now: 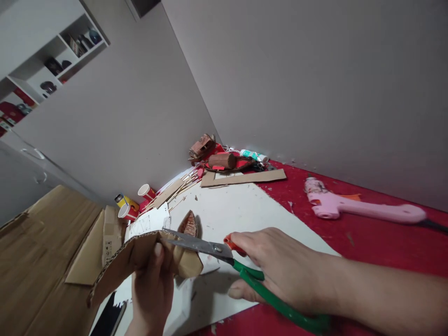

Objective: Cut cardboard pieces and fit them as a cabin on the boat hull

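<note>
My left hand (154,289) grips a curved strip of corrugated cardboard (122,261), its thumb pressed on the near face. In my right hand (280,266) is a pair of scissors (210,246) with green and orange handles. The blades reach left to the cardboard's upper edge, beside my left thumb; whether they bite into it I cannot tell. Just behind the blades a small brown boat-shaped cardboard piece (189,225) rests on the white board (241,210).
A pink glue gun (371,209) lies on the red table (392,247) at right. Large cardboard sheets (45,261) stand at left. Paper cups (129,212), wooden sticks (182,184), a cardboard strip (259,177) and a brown cylinder (221,161) lie toward the wall corner.
</note>
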Available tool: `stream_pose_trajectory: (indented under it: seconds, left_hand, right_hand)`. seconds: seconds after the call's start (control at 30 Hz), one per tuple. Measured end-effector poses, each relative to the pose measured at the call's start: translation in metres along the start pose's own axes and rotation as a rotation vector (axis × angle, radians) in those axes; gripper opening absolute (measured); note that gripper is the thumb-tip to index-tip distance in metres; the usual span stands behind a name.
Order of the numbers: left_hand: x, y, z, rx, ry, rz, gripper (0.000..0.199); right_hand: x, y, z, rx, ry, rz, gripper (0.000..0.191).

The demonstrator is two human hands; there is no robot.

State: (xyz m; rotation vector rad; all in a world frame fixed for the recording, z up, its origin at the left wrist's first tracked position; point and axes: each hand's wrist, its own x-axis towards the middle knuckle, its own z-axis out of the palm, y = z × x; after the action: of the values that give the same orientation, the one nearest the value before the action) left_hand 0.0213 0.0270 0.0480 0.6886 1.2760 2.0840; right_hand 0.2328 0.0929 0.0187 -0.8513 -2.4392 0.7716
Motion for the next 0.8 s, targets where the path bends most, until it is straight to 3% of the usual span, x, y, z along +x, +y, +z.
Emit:
stream_pose_trajectory:
  seconds: [0.33, 0.53, 0.8]
  left_hand:
    - [0.002, 0.002, 0.001, -0.031, 0.015, -0.055, 0.054]
    - [0.003, 0.001, 0.0, -0.018, 0.005, -0.033, 0.049]
    - [-0.001, -0.009, -0.002, 0.016, -0.056, -0.109, 0.044]
  right_hand:
    - [-0.001, 0.003, 0.002, -0.041, 0.036, 0.012, 0.045]
    - [-0.001, 0.003, 0.002, -0.073, 0.03, 0.002, 0.046]
    - [0.0, 0.0, -0.003, -0.111, 0.009, 0.033, 0.051]
